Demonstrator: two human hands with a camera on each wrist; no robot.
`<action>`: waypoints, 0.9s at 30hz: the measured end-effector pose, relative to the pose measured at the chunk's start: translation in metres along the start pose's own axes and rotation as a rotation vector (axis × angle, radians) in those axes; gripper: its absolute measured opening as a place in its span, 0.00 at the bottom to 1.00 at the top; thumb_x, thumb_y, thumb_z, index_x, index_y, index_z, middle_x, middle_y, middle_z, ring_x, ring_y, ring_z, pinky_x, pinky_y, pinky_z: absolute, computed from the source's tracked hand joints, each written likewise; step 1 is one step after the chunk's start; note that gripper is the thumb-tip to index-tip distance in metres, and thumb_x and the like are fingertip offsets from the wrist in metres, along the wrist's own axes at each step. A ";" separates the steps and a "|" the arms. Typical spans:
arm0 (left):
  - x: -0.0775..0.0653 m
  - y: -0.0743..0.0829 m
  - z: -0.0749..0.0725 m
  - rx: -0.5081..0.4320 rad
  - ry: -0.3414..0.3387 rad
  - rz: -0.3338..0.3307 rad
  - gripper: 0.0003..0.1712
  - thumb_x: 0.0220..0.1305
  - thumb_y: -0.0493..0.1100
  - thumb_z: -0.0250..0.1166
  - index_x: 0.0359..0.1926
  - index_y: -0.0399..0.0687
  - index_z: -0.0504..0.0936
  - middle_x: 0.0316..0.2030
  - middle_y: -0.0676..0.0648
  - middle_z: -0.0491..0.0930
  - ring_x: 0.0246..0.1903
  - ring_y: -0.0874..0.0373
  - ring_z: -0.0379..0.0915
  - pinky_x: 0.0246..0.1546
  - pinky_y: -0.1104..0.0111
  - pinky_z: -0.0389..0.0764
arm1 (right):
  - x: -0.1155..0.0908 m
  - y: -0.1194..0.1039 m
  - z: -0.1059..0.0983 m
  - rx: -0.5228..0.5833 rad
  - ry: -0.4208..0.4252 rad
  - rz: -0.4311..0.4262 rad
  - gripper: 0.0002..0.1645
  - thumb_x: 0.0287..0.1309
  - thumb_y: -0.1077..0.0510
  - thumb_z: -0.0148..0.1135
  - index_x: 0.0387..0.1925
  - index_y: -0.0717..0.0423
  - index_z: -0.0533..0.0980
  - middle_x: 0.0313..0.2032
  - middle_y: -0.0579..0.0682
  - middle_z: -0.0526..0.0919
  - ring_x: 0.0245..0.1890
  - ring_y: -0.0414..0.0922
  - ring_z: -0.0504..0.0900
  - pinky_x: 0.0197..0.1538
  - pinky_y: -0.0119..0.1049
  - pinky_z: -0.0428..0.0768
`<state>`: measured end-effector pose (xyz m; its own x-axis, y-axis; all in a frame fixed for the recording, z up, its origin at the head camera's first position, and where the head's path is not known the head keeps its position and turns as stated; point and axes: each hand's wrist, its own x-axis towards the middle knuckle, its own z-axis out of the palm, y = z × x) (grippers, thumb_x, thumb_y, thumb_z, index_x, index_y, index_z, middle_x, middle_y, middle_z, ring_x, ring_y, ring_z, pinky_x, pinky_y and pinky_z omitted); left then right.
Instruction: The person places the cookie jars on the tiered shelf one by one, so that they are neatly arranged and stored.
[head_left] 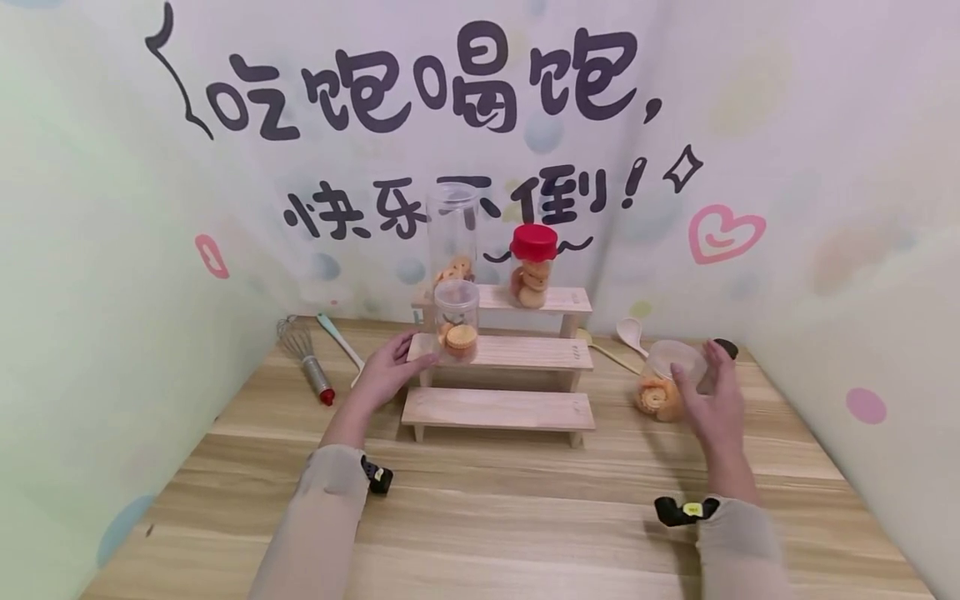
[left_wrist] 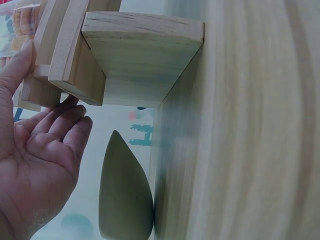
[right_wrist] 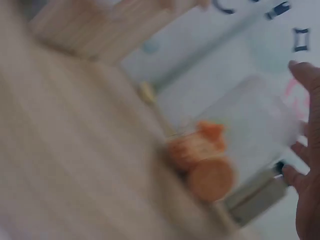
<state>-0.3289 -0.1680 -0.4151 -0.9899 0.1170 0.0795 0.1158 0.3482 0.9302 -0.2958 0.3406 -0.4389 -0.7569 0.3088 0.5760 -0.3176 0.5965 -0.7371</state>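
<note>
In the head view, my left hand grips the left end of the middle step of a three-tier wooden stand. Its thumb lies over the step and its fingers reach underneath, as the left wrist view shows. A clear jar of biscuits stands on that step near the thumb. My right hand has its fingers spread around the upper part of another clear jar on the table, with orange biscuits at the bottom. The blurred right wrist view shows the thumb apart from this jar.
On the top step are a tall clear jar and a red-lidded biscuit jar. A whisk and a teal-handled utensil lie left. A pale spoon and a dark-ended object are at right. Walls enclose the table's sides.
</note>
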 end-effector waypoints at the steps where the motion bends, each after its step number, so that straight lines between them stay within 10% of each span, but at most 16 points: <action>1: 0.000 -0.001 0.000 0.000 0.000 0.001 0.55 0.60 0.64 0.71 0.78 0.47 0.55 0.75 0.41 0.60 0.72 0.46 0.60 0.69 0.55 0.66 | -0.003 0.006 0.007 0.029 -0.004 0.020 0.45 0.62 0.51 0.70 0.75 0.52 0.59 0.70 0.58 0.68 0.70 0.56 0.66 0.70 0.54 0.65; 7: -0.001 -0.002 0.001 -0.008 0.000 0.007 0.53 0.61 0.63 0.71 0.78 0.48 0.57 0.74 0.41 0.61 0.71 0.46 0.61 0.69 0.55 0.67 | -0.015 0.030 0.029 0.149 -0.065 0.104 0.63 0.55 0.56 0.76 0.79 0.45 0.44 0.72 0.61 0.60 0.70 0.57 0.62 0.68 0.58 0.67; 14: 0.000 0.002 0.002 0.012 -0.008 0.019 0.55 0.62 0.62 0.70 0.79 0.44 0.54 0.75 0.38 0.59 0.72 0.44 0.59 0.70 0.54 0.65 | -0.023 0.032 0.027 0.002 -0.277 0.231 0.55 0.58 0.49 0.74 0.72 0.62 0.47 0.60 0.67 0.67 0.57 0.55 0.71 0.48 0.23 0.70; 27: -0.002 -0.001 -0.002 0.001 -0.004 0.013 0.55 0.61 0.63 0.70 0.79 0.46 0.54 0.75 0.40 0.58 0.73 0.46 0.57 0.70 0.55 0.65 | -0.025 0.027 0.032 -0.035 -0.347 0.258 0.55 0.59 0.42 0.71 0.70 0.62 0.48 0.61 0.67 0.66 0.59 0.56 0.69 0.55 0.39 0.69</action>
<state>-0.3273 -0.1708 -0.4157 -0.9880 0.1256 0.0896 0.1285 0.3477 0.9287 -0.3032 0.3254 -0.4844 -0.9581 0.1871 0.2170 -0.0778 0.5591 -0.8254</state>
